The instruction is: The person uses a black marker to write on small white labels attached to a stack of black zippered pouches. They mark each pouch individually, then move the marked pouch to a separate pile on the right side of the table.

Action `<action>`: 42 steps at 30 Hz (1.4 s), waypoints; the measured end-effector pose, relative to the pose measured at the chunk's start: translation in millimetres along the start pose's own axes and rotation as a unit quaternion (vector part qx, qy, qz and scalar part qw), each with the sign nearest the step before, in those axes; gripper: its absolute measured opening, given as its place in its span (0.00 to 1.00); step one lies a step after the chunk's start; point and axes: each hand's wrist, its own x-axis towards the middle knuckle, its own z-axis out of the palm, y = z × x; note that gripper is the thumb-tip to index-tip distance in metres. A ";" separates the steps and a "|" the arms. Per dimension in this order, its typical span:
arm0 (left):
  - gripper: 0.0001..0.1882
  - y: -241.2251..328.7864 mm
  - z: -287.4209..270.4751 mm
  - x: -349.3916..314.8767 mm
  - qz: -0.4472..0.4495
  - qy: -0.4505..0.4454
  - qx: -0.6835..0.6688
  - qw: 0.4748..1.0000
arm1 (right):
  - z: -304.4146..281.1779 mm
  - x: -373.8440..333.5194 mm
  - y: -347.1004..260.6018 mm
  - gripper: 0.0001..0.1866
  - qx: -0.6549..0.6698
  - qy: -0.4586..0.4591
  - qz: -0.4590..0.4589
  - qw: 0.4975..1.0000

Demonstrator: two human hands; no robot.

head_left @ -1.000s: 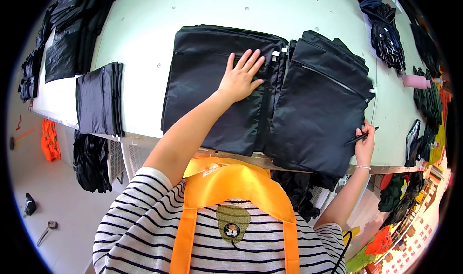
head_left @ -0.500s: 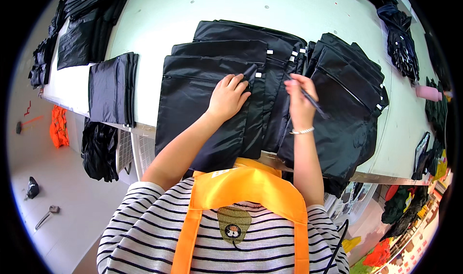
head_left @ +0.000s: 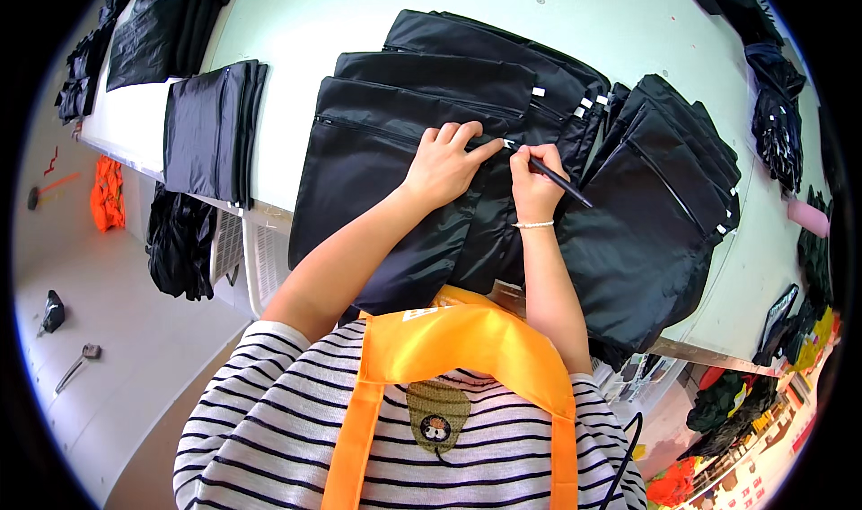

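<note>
A spread pile of black fabric bags with zips lies in front of me, and my left hand rests flat on the top bag. Its fingers are apart, the index finger stretched to a small white tag at the bag's edge. My right hand grips a slim black pen, its writing end down at that tag and its back end slanting toward the right. Beside this hand lies a second fanned pile of black zip bags, also with white tags along the edge.
A neat stack of black bags sits near the pale table's left edge, with taller black piles behind. Far right are bundled black items and a pink cylinder. Orange cloth hangs beyond the table.
My right hand has brought the pen left and down onto the white tag. The left index finger has stretched out to the tag. The whole view has shifted a little.
</note>
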 end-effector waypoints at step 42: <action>0.20 38.1 -86.6 93.7 -0.041 0.303 -0.316 0.898 | -104.5 -14.6 -83.4 0.14 0.007 0.098 -0.055 0.994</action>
